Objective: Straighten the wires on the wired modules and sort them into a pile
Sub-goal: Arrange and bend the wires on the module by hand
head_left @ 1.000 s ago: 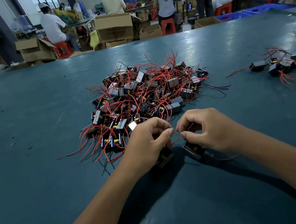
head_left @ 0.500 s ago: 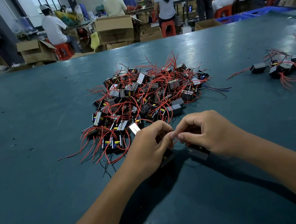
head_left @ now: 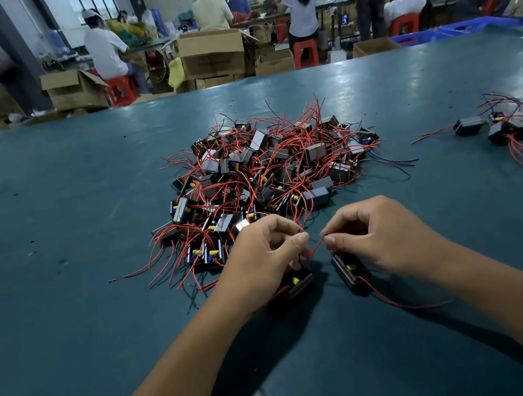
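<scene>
At tabletop [head_left: 69,331] centre, 6 o'clock of main heap of wired modules [head_left: 263,177]: left hand [head_left: 263,262] and right hand [head_left: 380,240], each grip clamped by thumb and forefinger on one short red wire [head_left: 316,248] stretched between them. Black module [head_left: 297,282] under left hand, second module [head_left: 350,269] under right. Smaller pile [head_left: 512,124] at 3 o'clock. Beyond, cardboard boxes [head_left: 211,55], seated workers.

Just beyond the hands' pinch, the tangled module heap [head_left: 263,177] blocks the way. Bare table [head_left: 80,295] lies open left, right and nearer.
</scene>
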The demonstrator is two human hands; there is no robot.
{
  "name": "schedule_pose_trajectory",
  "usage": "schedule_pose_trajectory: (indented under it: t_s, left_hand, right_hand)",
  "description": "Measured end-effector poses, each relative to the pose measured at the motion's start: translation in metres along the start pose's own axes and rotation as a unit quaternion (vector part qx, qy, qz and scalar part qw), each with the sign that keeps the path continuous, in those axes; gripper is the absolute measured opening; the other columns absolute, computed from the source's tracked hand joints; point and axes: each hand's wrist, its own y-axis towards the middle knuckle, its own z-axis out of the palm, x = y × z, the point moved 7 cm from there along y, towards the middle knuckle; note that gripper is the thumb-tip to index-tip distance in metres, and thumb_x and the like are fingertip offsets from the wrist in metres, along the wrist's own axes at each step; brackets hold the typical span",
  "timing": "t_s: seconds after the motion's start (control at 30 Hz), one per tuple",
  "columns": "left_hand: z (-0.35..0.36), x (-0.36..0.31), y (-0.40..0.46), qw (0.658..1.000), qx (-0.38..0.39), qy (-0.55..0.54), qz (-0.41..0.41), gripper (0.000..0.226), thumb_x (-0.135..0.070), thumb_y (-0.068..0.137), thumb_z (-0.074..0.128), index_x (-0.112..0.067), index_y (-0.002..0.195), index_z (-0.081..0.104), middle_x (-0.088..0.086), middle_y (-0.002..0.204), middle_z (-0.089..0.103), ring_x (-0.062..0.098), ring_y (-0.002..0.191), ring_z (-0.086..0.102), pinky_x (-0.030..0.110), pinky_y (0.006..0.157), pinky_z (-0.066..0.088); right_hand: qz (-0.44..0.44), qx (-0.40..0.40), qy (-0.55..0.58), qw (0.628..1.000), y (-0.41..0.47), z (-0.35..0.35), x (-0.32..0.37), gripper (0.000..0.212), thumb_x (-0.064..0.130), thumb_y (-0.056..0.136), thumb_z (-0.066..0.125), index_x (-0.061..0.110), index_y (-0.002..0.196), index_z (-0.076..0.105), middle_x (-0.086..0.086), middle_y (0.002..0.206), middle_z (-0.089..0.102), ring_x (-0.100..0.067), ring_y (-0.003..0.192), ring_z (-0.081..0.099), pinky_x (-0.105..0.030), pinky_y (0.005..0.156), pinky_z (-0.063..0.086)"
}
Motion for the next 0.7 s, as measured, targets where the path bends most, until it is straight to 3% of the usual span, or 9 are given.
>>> schedule_pose_trajectory:
  t_s: [0.13,0.27,0.37,0.47,0.7]
  left_hand:
    - [0.003,-0.001,0.0,1.0,0.011,0.009,0.016,0.006,-0.017,0.093,0.07,-0.018,0.088,0.068,0.003,0.079,0.076,0.015,0.066,0.066,0.024,0.065,0.054]
    - [0.007,-0.003,-0.001,1.0,0.015,0.006,0.027,0.006,-0.019,0.091,0.073,-0.019,0.085,0.073,0.004,0.078,0.076,0.011,0.063,0.065,0.022,0.062,0.053]
    - [0.006,-0.003,-0.002,0.999,-0.001,0.023,0.035,0.007,-0.02,0.091,0.074,-0.016,0.086,0.075,0.002,0.075,0.075,0.012,0.061,0.065,0.024,0.061,0.053]
    - [0.006,-0.003,-0.003,0.999,-0.014,0.017,0.029,0.007,-0.022,0.09,0.074,-0.016,0.086,0.075,0.002,0.074,0.075,0.01,0.06,0.065,0.023,0.059,0.051]
    - [0.006,-0.001,-0.004,0.999,-0.005,-0.039,0.011,0.006,-0.008,0.092,0.07,-0.011,0.091,0.074,0.006,0.081,0.077,0.015,0.067,0.068,0.024,0.067,0.057]
  right_hand:
    - [0.027,-0.038,0.02,0.999,-0.001,0.001,-0.005,0.009,0.021,0.085,0.076,0.025,0.077,0.075,0.015,0.069,0.072,0.001,0.063,0.065,-0.015,0.061,0.047]
    - [0.025,-0.038,0.102,0.994,-0.005,0.005,0.002,0.01,0.019,0.088,0.073,0.022,0.079,0.074,0.006,0.072,0.074,-0.011,0.067,0.07,-0.033,0.067,0.056]
    - [0.012,-0.03,0.14,0.99,-0.006,0.009,0.008,0.007,0.016,0.089,0.072,0.019,0.083,0.074,0.002,0.076,0.076,-0.018,0.073,0.072,-0.037,0.072,0.057]
    - [0.027,-0.028,0.194,0.98,-0.006,0.013,0.006,0.006,0.011,0.09,0.07,0.013,0.086,0.074,-0.005,0.079,0.076,-0.022,0.074,0.071,-0.034,0.071,0.055]
    - [0.046,-0.028,0.252,0.966,-0.007,0.018,0.0,0.008,0.014,0.09,0.071,0.017,0.085,0.076,-0.007,0.078,0.075,-0.01,0.066,0.065,-0.017,0.059,0.047]
